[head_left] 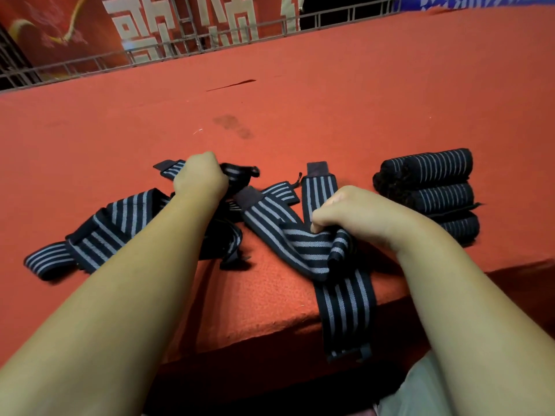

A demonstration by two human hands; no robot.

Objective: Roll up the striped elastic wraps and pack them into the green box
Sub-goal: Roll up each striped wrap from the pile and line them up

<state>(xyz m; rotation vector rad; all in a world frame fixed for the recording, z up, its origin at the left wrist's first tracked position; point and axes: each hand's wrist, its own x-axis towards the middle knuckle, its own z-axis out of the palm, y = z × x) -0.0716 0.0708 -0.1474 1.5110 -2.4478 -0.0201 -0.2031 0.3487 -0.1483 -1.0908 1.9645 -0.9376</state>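
Wraps, black with grey stripes, lie unrolled in a loose tangle on the near part of the table, spread from far left to the middle. The left hand is closed in a fist at the back of this tangle, its fingers curled round a bunched wrap end that sticks out to the right of the knuckles. A middle wrap runs slantwise from a dark patch just beside the left wrist toward the right hand, whose fingers and thumb are curled and pinch a fold of its cloth. Under that fold a long wrap runs from a dark tab farther back toward the person and hangs over the table's near edge. To the right of the right hand, near it but apart, three rolls of the same striped cloth lie side by side and touching, their dark ends turned to the left. The table is covered in red felt, with a dark stain beyond the hands. A grey metal rail runs along its far edge, and behind it hangs a red banner with pale characters. Both forearms are bare, and pale cloth shows at the lower right, below the right arm.
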